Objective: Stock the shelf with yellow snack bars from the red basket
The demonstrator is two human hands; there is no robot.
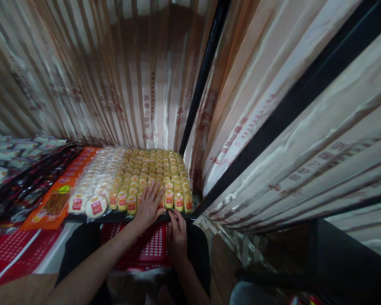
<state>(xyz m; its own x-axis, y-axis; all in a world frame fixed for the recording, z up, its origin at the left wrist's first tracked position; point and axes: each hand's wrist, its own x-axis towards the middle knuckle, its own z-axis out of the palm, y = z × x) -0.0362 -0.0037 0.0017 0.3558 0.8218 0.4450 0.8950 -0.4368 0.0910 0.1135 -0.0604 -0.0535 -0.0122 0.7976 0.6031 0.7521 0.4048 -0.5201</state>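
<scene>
My left hand (149, 205) lies with fingers spread over the front of several rows of small yellow packaged cakes (146, 169); its palm hides some of them. The packets are clear, with red-and-white labels facing me. My right hand (178, 235) is just below, its bent fingertips at the dark front edge of the shelf (117, 217), beneath the yellow cakes. Nothing shows in its fingers. Left of the yellow cakes stand rows of round white packaged cakes (96, 206), also labelled in red.
Orange snack packs (52, 205) and dark packs (22, 182) lie further left. Under the shelf is a red perforated basket (149, 245), between my knees. Pleated printed curtains (130, 84) with black poles (206, 72) rise behind and to the right.
</scene>
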